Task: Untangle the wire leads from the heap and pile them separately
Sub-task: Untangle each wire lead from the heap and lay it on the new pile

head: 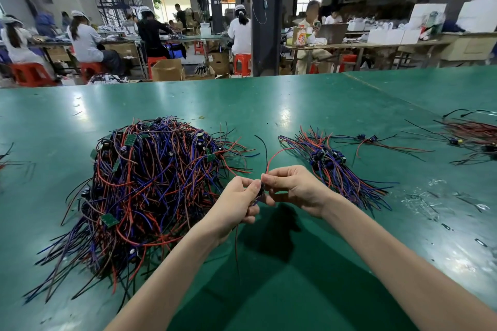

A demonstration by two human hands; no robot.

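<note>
Table (295,105): green, glossy, wide. Its far edge runs straight across the view, with workshop benches and seated workers behind it. A seam slants across the right far corner.

Heap (150,183): big tangled mound of red, blue and black leads with small green boards, left of centre. Loose ends fan toward the near left table edge. Its right fringe reaches just beside the left hand.

Pile (336,166): smaller sorted bundle right of centre, leads lying roughly parallel, with their ends trailing toward the near right. A strip of green table shows between heap and pile, and the hands work over it. More green lies between the forearms, in shadow.

Far bundle (470,134): thin spread of leads at the right edge, well apart from the pile.

Left hand (236,204) and right hand (293,188): raised above the table, fingertips meeting. Fingers (269,177) of both are curled, pinching one lead (271,156) at a small dark part. Its red wire arcs up and right, a black one rises beside it, and another red one hangs below the left hand.

Scraps (443,226): small bits on the table, near right.
</note>
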